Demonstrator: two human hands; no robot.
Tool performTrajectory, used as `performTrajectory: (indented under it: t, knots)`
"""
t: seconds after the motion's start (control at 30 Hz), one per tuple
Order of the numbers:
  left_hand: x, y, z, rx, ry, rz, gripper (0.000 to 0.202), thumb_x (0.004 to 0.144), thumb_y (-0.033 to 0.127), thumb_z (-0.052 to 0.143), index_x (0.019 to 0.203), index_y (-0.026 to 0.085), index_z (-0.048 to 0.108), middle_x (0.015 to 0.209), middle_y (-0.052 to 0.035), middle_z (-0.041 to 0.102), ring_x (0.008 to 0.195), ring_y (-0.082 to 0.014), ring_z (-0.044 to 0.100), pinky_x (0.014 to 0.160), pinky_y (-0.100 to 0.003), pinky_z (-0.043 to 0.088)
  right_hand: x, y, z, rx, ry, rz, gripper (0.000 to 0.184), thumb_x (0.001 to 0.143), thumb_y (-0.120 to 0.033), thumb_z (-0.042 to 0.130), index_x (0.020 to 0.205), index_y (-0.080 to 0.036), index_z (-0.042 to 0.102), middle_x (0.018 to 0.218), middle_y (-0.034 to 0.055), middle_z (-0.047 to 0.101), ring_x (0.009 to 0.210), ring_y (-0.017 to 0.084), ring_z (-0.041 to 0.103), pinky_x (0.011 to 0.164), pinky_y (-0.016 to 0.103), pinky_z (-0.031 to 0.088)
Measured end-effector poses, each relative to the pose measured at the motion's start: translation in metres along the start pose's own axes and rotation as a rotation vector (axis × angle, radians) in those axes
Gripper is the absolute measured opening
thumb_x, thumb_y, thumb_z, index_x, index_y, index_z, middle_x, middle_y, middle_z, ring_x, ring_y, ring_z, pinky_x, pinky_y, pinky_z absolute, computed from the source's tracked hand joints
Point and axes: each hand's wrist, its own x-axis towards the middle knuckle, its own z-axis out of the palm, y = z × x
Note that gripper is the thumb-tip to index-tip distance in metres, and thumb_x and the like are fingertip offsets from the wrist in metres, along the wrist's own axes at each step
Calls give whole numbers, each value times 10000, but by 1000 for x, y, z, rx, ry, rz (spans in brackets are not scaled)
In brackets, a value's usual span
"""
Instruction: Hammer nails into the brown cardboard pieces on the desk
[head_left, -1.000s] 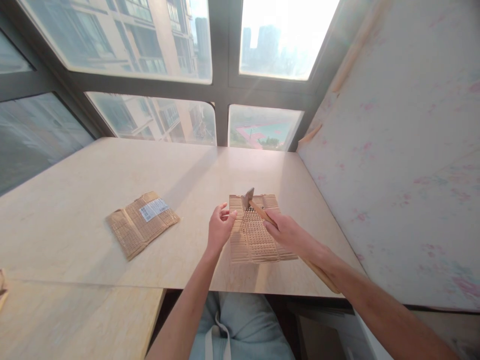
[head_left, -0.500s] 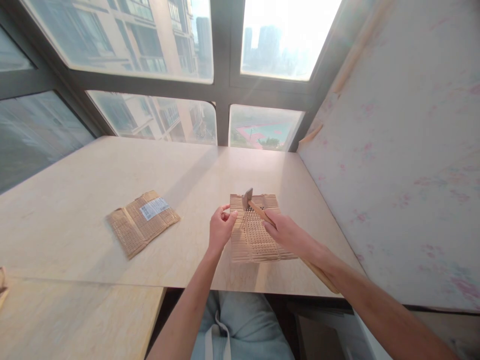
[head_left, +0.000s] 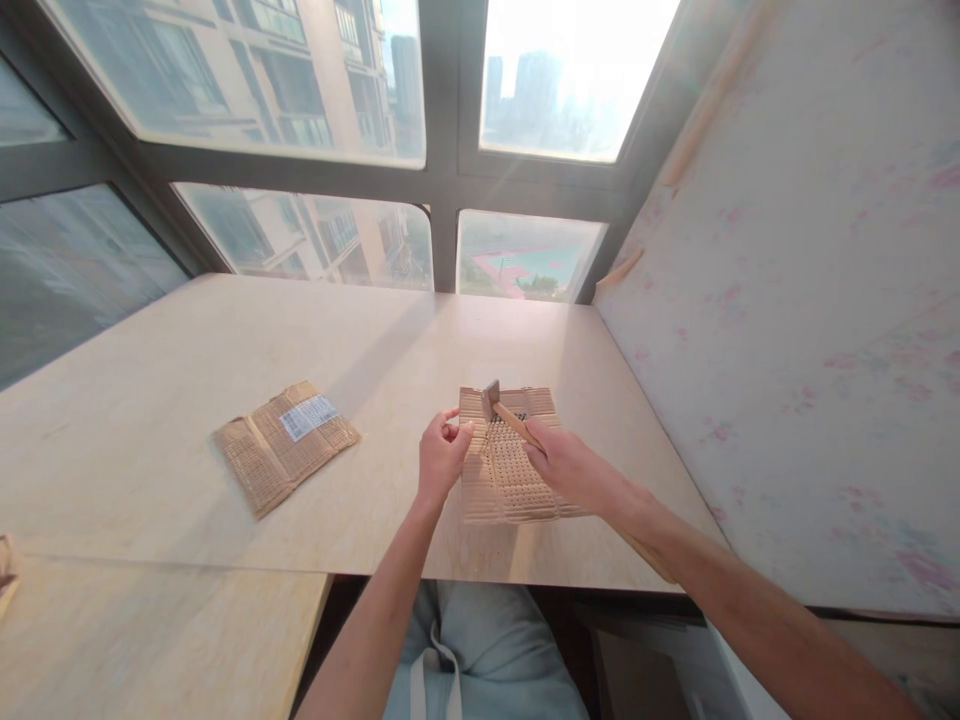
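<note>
A ribbed piece of brown cardboard (head_left: pixel 517 490) lies on the tabletop in front of me, its middle covered in rows of small dark holes. My left hand (head_left: pixel 445 450) is closed at its left edge, thumb on top and fingers partly hidden. My right hand (head_left: pixel 562 458) is wrapped round the wooden handle of a hammer (head_left: pixel 511 416), which slants down under my forearm. The grey metal head of the hammer is over the upper left part of the cardboard, close to my left thumb; whether it touches the surface I cannot tell.
To the left lies a flat brown cardboard packet (head_left: pixel 262 465) bearing a white printed label (head_left: pixel 309 416). Beyond the pale tabletop (head_left: pixel 375 350) stand framed windows (head_left: pixel 442 180). A flower-patterned wall (head_left: pixel 787 350) borders the right side. A lower surface (head_left: pixel 165 630) adjoins at front left.
The hammer's head has shifted slightly left and down over the cardboard, and my right hand has moved a little with it. My left hand stays at the cardboard's edge.
</note>
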Motion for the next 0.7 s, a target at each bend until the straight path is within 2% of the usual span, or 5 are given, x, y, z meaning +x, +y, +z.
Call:
performTrajectory:
  t: [0.23, 0.47, 0.57, 0.63, 0.7]
  knots:
    - [0, -4, 1, 27, 9, -8, 523, 752, 460, 641, 1129, 98, 603, 593, 24, 564, 565, -127, 528, 540, -223, 393, -3, 4, -3, 34, 28, -19, 135, 931, -224, 407, 876, -184, 523, 746, 24, 615, 647, 141, 528, 593, 251, 317]
    - [0, 1, 0, 7, 24, -67, 530, 773, 504, 631, 1103, 90, 599, 644, -24, 634, 602, -152, 595, 547, -240, 435, -18, 0, -28, 120, 139, 40, 175, 924, -306, 429, 876, -190, 551, 682, -3, 577, 605, 137, 513, 552, 249, 341]
    - [-6, 4, -10, -68, 46, -114, 561, 776, 529, 626, 1122, 90, 580, 795, -81, 685, 687, -173, 644, 610, -275, 505, -38, 3, -28, 372, 166, 150, 247, 912, -410, 471, 983, -195, 567, 576, -53, 468, 454, 103, 420, 429, 226, 312]
    - [-16, 2, -22, -115, 86, -148, 582, 768, 540, 629, 1137, 94, 567, 868, -101, 691, 733, -182, 662, 651, -301, 537, -58, 5, -19, 650, 192, 264, 377, 891, -512, 496, 1104, -205, 541, 529, -96, 368, 346, 70, 285, 328, 203, 245]
    - [-34, -5, -36, -134, 147, -180, 592, 754, 558, 632, 1118, 95, 572, 872, -105, 691, 749, -189, 672, 672, -318, 551, -81, 4, -3, 880, 263, 350, 501, 839, -581, 560, 1178, -217, 508, 534, -113, 341, 319, 45, 209, 278, 179, 208]
